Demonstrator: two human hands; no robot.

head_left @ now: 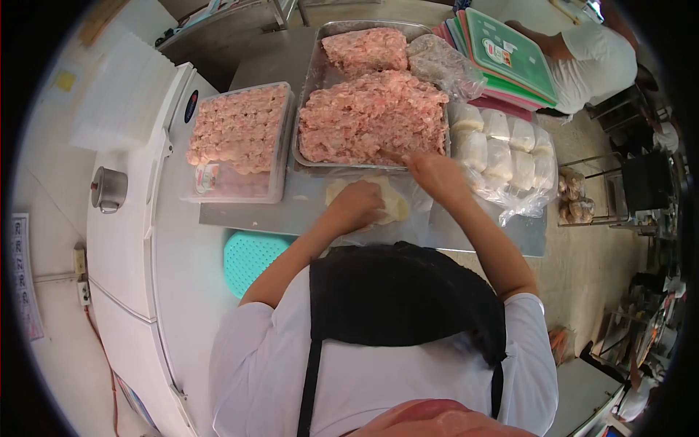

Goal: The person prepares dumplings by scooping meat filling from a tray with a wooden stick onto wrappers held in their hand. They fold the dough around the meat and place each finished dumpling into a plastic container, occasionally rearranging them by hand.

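Note:
My right hand (pixel 438 178) is at the front rim of a metal tray (pixel 309 156) heaped with raw ground meat filling (pixel 371 116). Its fingers are closed on a thin flat stick-like tool (pixel 393 156), whose tip is down in the meat. Below the tray, my left hand (pixel 357 205) has its fingers curled on a thin pale dough wrapper (pixel 394 203), which lies over a plastic sheet on the metal table. The left fingertips are partly hidden behind the hand.
To the left, a clear plastic container (pixel 280 164) holds rows of filled dumplings. Bagged pale dough wrappers (pixel 502 156) lie right of the tray. Stacked coloured lids (pixel 510 54) stand behind them. A turquoise perforated basket (pixel 251 258) is below the table edge. A co-worker (pixel 593 62) stands at back right.

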